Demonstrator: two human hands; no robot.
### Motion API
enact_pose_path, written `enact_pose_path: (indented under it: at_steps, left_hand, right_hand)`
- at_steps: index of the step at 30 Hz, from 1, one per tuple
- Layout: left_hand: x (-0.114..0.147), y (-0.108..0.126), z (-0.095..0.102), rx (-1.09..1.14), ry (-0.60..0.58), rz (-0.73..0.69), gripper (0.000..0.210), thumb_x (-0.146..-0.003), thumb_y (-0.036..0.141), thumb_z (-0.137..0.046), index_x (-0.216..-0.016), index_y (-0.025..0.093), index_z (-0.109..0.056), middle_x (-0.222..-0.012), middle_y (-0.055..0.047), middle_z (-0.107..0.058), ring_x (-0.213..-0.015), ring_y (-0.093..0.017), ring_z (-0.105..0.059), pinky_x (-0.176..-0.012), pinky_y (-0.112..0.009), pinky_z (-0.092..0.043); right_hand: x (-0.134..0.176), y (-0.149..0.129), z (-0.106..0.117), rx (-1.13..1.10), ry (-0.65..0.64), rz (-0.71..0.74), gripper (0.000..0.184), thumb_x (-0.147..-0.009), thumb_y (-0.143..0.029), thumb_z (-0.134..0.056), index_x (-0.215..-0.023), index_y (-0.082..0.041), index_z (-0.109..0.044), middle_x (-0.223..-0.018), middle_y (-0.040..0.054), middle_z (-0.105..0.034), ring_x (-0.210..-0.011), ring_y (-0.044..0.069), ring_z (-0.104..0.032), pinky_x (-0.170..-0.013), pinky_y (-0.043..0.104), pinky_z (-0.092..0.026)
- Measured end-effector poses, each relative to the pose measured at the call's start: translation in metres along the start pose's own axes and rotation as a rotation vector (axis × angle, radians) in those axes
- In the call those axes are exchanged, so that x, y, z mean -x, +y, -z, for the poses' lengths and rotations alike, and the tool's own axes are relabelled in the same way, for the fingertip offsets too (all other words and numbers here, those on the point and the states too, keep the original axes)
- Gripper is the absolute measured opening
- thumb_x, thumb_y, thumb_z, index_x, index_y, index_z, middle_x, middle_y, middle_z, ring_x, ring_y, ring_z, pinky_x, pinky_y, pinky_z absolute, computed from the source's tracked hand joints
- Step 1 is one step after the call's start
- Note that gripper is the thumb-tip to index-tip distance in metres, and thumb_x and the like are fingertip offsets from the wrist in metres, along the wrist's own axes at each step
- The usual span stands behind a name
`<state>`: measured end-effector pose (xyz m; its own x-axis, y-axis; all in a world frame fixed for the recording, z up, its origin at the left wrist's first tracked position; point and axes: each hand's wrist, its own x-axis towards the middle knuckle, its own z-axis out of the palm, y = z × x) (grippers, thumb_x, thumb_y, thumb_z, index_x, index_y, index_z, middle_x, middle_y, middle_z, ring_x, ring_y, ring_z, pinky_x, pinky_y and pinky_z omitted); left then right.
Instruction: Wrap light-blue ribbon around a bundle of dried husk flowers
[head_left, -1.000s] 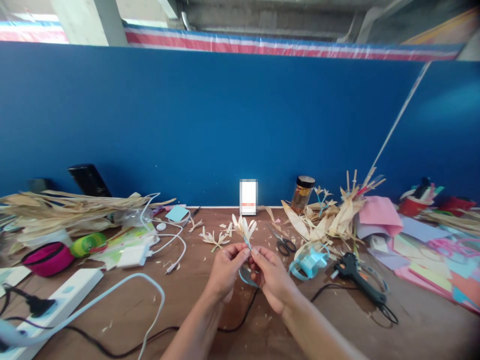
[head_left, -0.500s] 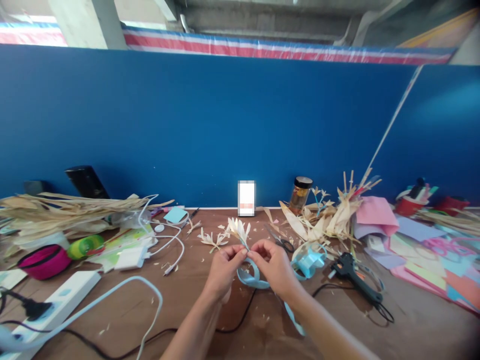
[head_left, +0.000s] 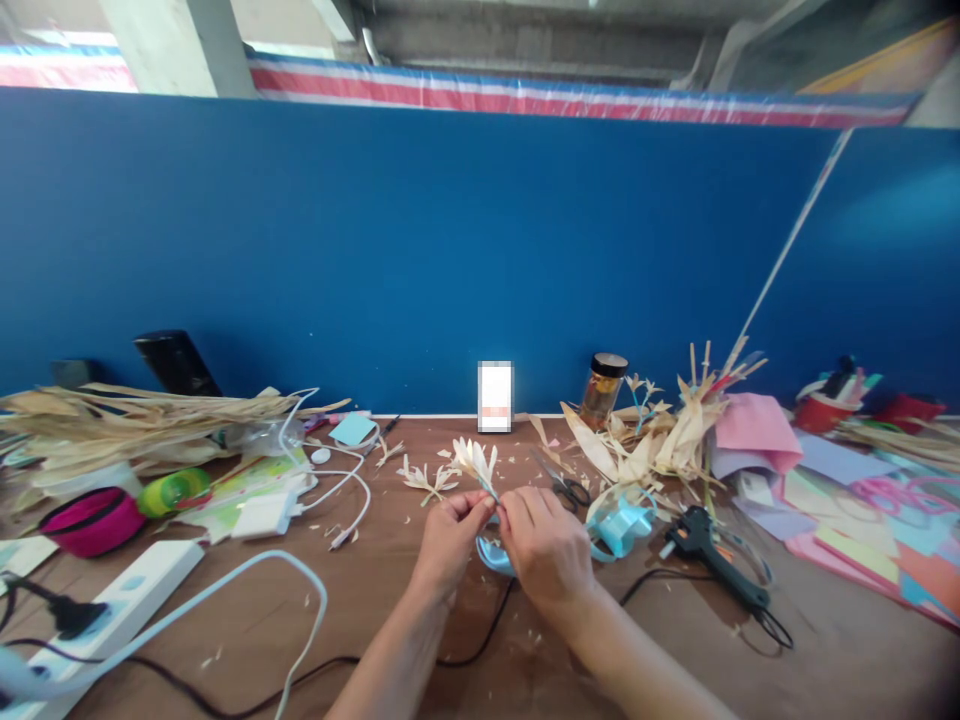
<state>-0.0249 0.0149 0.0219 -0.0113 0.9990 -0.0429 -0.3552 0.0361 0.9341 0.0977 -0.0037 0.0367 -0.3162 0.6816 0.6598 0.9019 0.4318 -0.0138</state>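
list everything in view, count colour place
held flower: one, cream, at fingertips
ribbon: count unclear, blue, by right hand
loose flower: one, cream, behind left hand
scissors: one, black-handled, behind right hand
lit screen: one, white, back centre
jar: one, amber, right of screen
husks: many, tan, left and right
glue gun: one, dark, right
papers: many, multicoloured, far right
power strip: one, white, front left
round item: one, magenta, left
cables: several, white and black, left and front
partition: two panels, blue, back
tabletop: one, brown, underneath
left hand: one, at flower
right hand: one, at flower
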Motion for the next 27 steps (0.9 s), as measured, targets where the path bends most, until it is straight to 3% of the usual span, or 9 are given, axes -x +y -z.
enact_pose_path:
  at_steps: [17, 21, 27]
  left_hand:
    - [0.003, 0.000, -0.001, -0.005, 0.043, 0.035, 0.021, -0.058, 0.030, -0.070, -0.068, 0.012, -0.067, -0.058, 0.001, -0.061, -0.053, -0.010, -0.050, -0.052, -0.019, -0.036]
    - [0.003, -0.002, 0.001, -0.022, 0.011, 0.012, 0.020, -0.064, 0.030, -0.067, -0.072, 0.011, -0.066, -0.062, -0.001, -0.061, -0.057, -0.010, -0.050, -0.053, -0.019, -0.036]
    - [0.003, 0.001, 0.002, -0.012, -0.080, -0.025, 0.016, -0.067, 0.028, -0.065, -0.072, 0.012, -0.065, -0.064, 0.000, -0.061, -0.060, -0.009, -0.050, -0.058, -0.019, -0.037]
  right_hand:
    - [0.002, -0.001, -0.014, 0.022, -0.016, -0.037, 0.018, -0.085, -0.018, -0.041, -0.071, -0.019, -0.052, -0.068, 0.0034, -0.052, -0.065, 0.016, -0.047, -0.056, 0.027, -0.026]
    - [0.000, -0.002, -0.015, -0.168, -0.055, -0.124, 0.017, -0.084, -0.018, -0.040, -0.071, -0.018, -0.051, -0.070, 0.0029, -0.052, -0.065, 0.014, -0.048, -0.058, 0.024, -0.029]
    - [-0.001, 0.000, -0.012, -0.666, -0.102, -0.364, 0.013, -0.082, -0.021, -0.042, -0.073, -0.018, -0.050, -0.065, -0.0002, -0.052, -0.058, 0.012, -0.047, -0.054, 0.022, -0.033]
